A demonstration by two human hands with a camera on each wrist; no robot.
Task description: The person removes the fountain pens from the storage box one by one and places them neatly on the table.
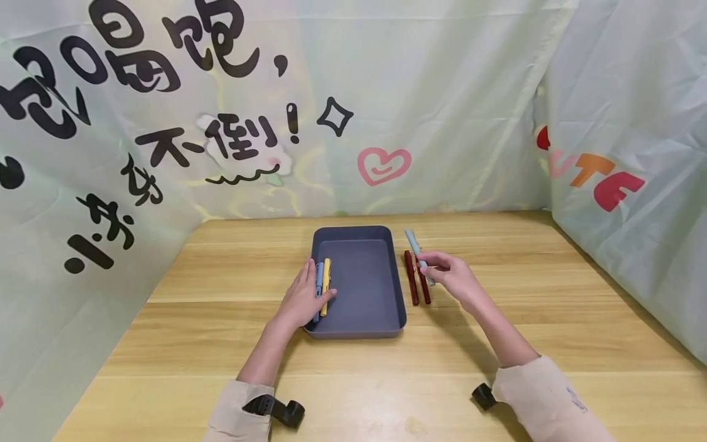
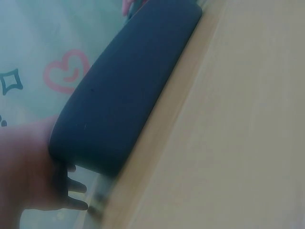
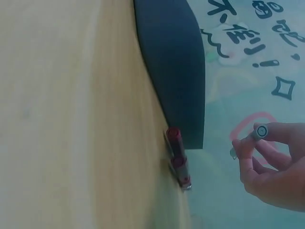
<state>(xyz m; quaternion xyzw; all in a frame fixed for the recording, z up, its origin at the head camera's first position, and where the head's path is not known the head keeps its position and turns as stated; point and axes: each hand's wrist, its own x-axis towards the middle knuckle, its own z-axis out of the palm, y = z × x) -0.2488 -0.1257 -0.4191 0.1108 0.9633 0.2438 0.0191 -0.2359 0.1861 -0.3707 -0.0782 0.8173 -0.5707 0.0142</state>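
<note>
In the head view, my left hand [image 1: 301, 296] holds the left wall of a dark grey tray [image 1: 364, 331]. Its fingers lie along the outer side, with the thumb over the inside. A blue pen [image 1: 319, 274] and a yellow pen [image 1: 326, 276] lie lengthwise inside by that wall, partly under the thumb. To the tray's right, my right hand [image 1: 454, 277] pinches a pale blue pen [image 1: 411, 239] between thumb and fingers. Below it, two dark red pens [image 1: 412, 288] lie side by side on the table. In the right wrist view the pale pen's round end [image 3: 261, 131] faces the camera.
A light wooden table [image 1: 221, 319] carries the tray and pens. Printed cloth hangs behind [image 1: 442, 123] and on both sides, close to the table's edges. Dark camera mounts [image 1: 289, 413] sit at both wrists.
</note>
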